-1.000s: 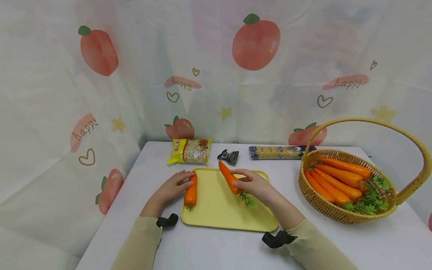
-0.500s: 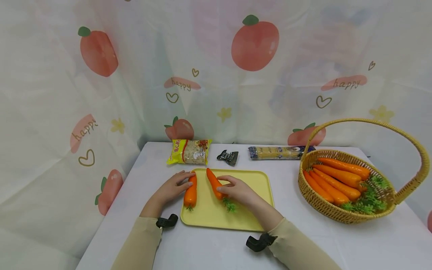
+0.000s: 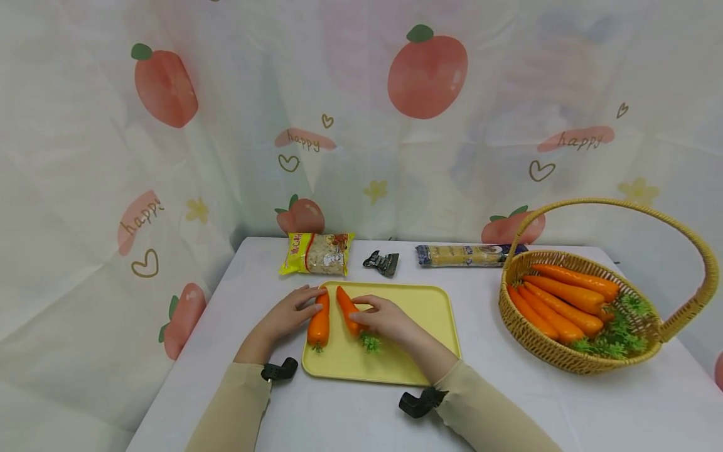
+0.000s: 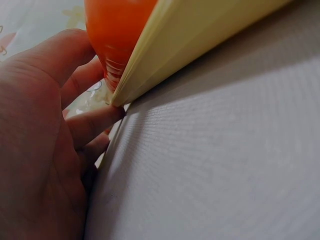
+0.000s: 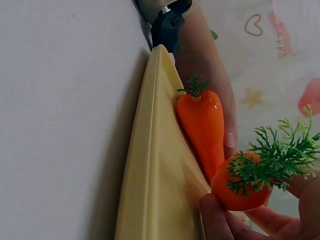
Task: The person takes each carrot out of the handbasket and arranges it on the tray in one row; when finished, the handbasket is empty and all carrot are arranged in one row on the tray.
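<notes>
On the left side of the yellow tray (image 3: 339,367) lies an orange carrot (image 3: 319,328) with a short green tuft towards me. My left hand (image 3: 287,315) rests at that carrot, thumb and index touching its side and tip. In the left wrist view, other fingers (image 4: 95,122) meet the tray's outer edge. Just to the right, my right hand (image 3: 390,319) pinches a second carrot (image 3: 345,306) between thumb and fingers, its tip pointing away. The right wrist view shows this carrot's rounded top (image 5: 242,197) and leafy tuft (image 5: 280,155) close over the tray.
A wicker basket (image 3: 556,361) with a tall handle stands on the right, holding several carrots. Behind the tray lie a yellow bag of dry food (image 3: 319,254), a small dark packet (image 3: 382,263) and a long pack of noodles (image 3: 465,255). Printed cloth hangs behind.
My right hand has carried its carrot leftward and lower over the tray, bringing it beside the other carrot. The left hand and its carrot have stayed in place.
</notes>
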